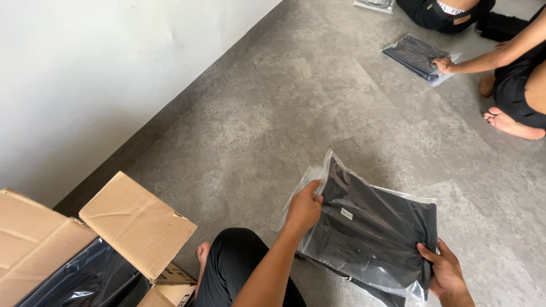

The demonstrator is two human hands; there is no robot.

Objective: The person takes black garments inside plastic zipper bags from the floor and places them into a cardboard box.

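A folded black garment sits inside a clear plastic bag (369, 233), held just above the grey floor in front of me. My left hand (304, 207) grips the bag's upper left edge by its open flap. My right hand (446, 270) grips the bag's lower right corner, thumb on top. A small white tag shows on the dark fabric through the plastic.
An open cardboard box (133, 224) lined with dark plastic stands at the lower left by the white wall. Another person kneels at the upper right, a hand (443, 63) pressing on a second bagged dark garment (418, 57) on the floor. My black-clad knee (239, 264) is below.
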